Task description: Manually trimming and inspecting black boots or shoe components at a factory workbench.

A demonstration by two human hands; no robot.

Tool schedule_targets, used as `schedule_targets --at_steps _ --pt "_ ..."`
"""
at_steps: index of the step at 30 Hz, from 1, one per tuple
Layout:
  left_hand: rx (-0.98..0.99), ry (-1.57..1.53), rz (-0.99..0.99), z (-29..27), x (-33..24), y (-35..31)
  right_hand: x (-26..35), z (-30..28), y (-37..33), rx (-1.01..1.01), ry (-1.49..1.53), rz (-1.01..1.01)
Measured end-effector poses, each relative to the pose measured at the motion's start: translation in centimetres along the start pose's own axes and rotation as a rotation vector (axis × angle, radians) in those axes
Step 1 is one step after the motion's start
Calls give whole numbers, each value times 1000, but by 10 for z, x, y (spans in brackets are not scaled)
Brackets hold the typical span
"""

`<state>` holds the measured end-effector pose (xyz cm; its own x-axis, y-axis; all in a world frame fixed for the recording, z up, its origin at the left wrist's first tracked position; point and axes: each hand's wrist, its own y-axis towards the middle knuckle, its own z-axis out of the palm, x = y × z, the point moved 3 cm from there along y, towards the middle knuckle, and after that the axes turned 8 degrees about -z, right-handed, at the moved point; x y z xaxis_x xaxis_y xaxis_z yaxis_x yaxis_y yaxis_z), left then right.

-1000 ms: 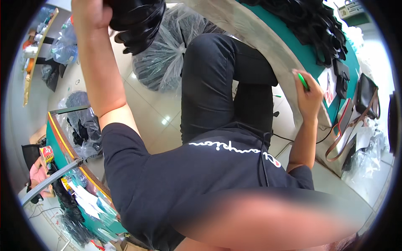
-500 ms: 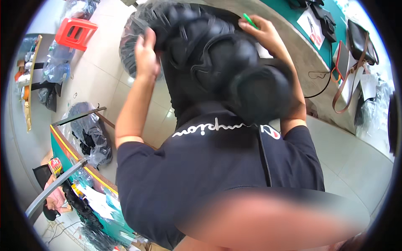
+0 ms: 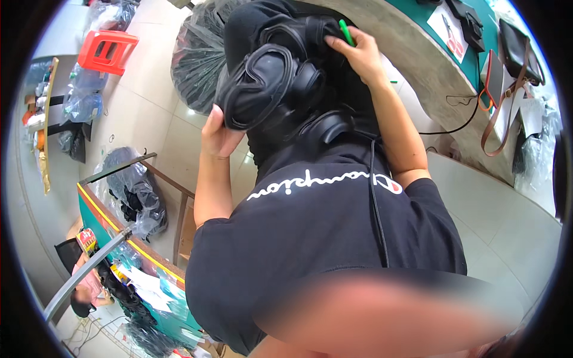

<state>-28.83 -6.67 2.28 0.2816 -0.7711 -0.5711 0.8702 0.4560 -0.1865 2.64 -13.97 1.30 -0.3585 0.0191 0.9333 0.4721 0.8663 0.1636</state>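
On my lap, over black trousers, lie several black, leather-like padded cases (image 3: 253, 89) with rounded, piped or zipped edges, heaped together. My left hand (image 3: 219, 136) is closed on the lower left edge of the nearest case, thumb on top, the fingers partly hidden beneath. Pinched in my right hand (image 3: 363, 56) is a slim bright green thing (image 3: 345, 32), its kind hidden by the fingers. The same fingertips are beside or touching the black case (image 3: 319, 34) at the far right of the heap. A smaller black rounded piece (image 3: 327, 125) rests against my shirt.
A clear plastic bag with dark contents (image 3: 200, 65) stands left of my knees. On the right, a green-topped table (image 3: 412, 33) bears scissors (image 3: 455, 45) and black bags. A red stool (image 3: 107, 51) stands far left; a person (image 3: 89, 286) sits beyond the lower-left table.
The black cases have shifted from a blurred heap leaning to the right into a spread on my lap. My left hand, formerly beside them, now grips one edge; my right hand moved slightly left and down.
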Motion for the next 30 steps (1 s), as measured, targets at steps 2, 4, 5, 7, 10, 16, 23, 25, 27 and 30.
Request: schedule_targets --at_steps 2,4,5,7,10,16,23,25,27,30 --pt "-16 -190 -20 -7 8 7 4 -7 5 -140 -136 -110" --pt "35 -412 -68 1 14 15 16 -14 2 -130 -255 -167" --pt "84 -374 -62 3 21 17 21 -17 1 -118 -372 -225" --pt "61 -260 -60 12 36 19 21 -22 -3 -146 315 -132" --pt "109 -139 -43 41 52 27 73 -6 -26 -54 800 -85" --pt "104 -20 -11 71 49 39 116 17 -65 172 575 -325" --pt "20 76 0 85 47 38 109 22 -72 155 431 -361" --pt "15 114 4 85 46 37 111 21 -71 157 362 -410" --pt "4 137 -1 87 45 36 111 22 -71 172 356 -365" --pt "-8 175 4 89 43 36 111 22 -72 166 298 -362"
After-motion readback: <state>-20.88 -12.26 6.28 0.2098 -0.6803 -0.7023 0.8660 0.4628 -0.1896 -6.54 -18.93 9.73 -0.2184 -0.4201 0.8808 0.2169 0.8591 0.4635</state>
